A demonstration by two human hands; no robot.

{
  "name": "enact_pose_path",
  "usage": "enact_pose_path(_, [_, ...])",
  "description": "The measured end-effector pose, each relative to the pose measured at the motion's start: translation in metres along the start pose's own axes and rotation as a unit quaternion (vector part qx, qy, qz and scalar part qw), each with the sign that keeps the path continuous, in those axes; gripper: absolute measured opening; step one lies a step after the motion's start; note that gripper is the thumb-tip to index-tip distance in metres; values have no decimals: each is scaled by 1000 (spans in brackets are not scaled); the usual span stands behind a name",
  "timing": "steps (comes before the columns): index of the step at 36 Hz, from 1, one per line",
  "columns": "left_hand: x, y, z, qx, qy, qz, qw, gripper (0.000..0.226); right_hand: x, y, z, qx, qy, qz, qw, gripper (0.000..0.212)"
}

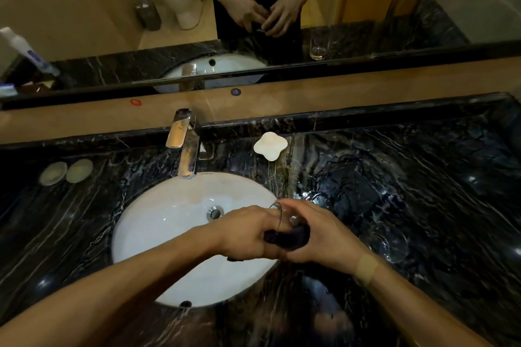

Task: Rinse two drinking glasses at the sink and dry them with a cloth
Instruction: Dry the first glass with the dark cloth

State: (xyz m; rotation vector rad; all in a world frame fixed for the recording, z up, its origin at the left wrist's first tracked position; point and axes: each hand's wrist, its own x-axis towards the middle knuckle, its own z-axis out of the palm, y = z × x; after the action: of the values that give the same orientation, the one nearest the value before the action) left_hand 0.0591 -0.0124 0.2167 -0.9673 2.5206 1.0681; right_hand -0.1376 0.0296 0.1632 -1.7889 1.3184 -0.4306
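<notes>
Over the right edge of the white sink [158, 222], both my hands meet around a clear drinking glass [279, 213] and a dark cloth [290, 236]. My left hand [245, 234] grips the cloth against the glass from the left. My right hand [318, 234] curls round the glass from the right, with an adhesive plaster on its wrist. Only the glass's rim and a bit of its wall show between my fingers. A second clear glass [392, 242] stands upright on the black marble counter [423, 177] to the right of my hands.
A chrome tap [184, 144] stands behind the basin, with no water running. A white soap dish [270, 146] sits right of the tap and two round pale coasters [66, 173] lie at the left. A mirror runs along the back wall, above a wooden ledge.
</notes>
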Motion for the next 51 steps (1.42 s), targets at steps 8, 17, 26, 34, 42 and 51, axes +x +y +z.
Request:
enact_pose_path(8, [-11,14,-34,261,4,121,958,33,0,1,-43,236,-225,13,945,74])
enact_pose_path(17, [-2,17,-32,265,83,47,960,47,3,-12,-34,39,73,-31,996,72])
enact_pose_path(26, [10,18,-12,-286,94,-79,950,12,3,-5,-13,-226,252,-136,931,60])
enact_pose_path(34, [3,11,-11,-382,80,-101,915,12,5,-5,-20,-151,164,-114,968,78])
enact_pose_path(42, [-6,17,-40,268,63,78,958,40,25,-11,-76,207,-215,15,954,72])
enact_pose_path(51, [-4,16,-47,346,88,74,931,50,20,-18,-54,72,18,-60,995,70])
